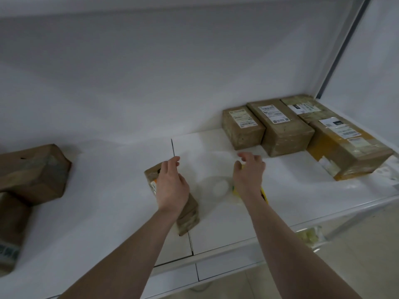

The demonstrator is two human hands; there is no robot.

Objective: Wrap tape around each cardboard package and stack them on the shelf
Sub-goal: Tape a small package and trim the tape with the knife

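- Four taped packages (pixel 280 130) sit at your shelf's (pixel 302 190) back right corner.
- Left hand (pixel 171 186) rests open on one package (pixel 187 214); right hand (pixel 248 175) grips tape dispenser (pixel 264 194).
- Two boxes (pixel 32 171) wait at left edge.

Back wall (pixel 151 72): plain white, unmarked, with soft grey shading.
Shelf (pixel 226 229): white boards butted together, a thin dark seam running front to back between them.
Upper shelf (pixel 86 9): white underside across the top of the view.
Right upright (pixel 345 48): slanted grey metal post at the shelf's right end.
Floor (pixel 302 281): pale beige, glimpsed below the shelf's front edge.
Light: even, diffuse, no hard shadows.
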